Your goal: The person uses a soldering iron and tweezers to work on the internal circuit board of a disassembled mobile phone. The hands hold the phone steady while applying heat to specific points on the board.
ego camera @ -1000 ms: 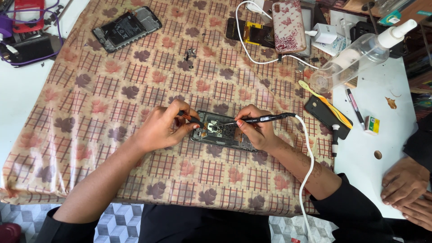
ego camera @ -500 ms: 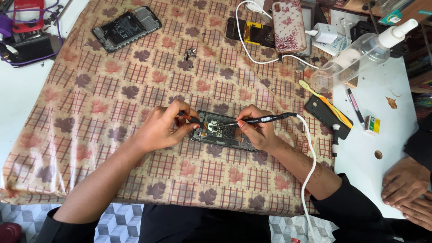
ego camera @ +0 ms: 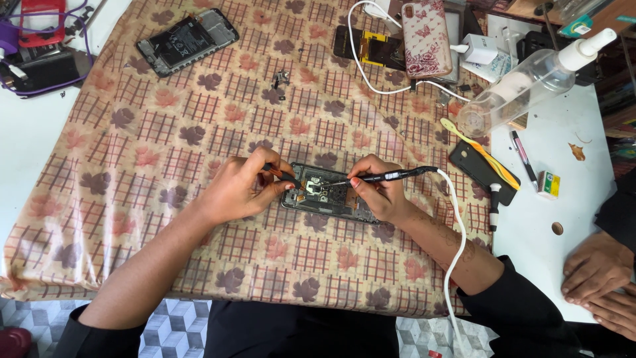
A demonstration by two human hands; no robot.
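Note:
An opened phone (ego camera: 329, 198) with its back off lies flat in the middle of a leaf-patterned tablecloth (ego camera: 199, 119). My left hand (ego camera: 242, 185) pinches a small black tool with an orange tip at the phone's left end. My right hand (ego camera: 381, 192) grips a black soldering iron (ego camera: 391, 176) like a pen, tip down on the phone's inner board. A white cord (ego camera: 457, 232) trails from the iron over my right forearm.
Another opened phone (ego camera: 187, 41) lies far left. A flowered phone case (ego camera: 426, 38), a white charger (ego camera: 478, 48), a clear pump bottle (ego camera: 523, 86), a yellow toothbrush (ego camera: 480, 154) on a black phone and a pen (ego camera: 522, 154) sit right. Another person's hands (ego camera: 599, 272) rest at lower right.

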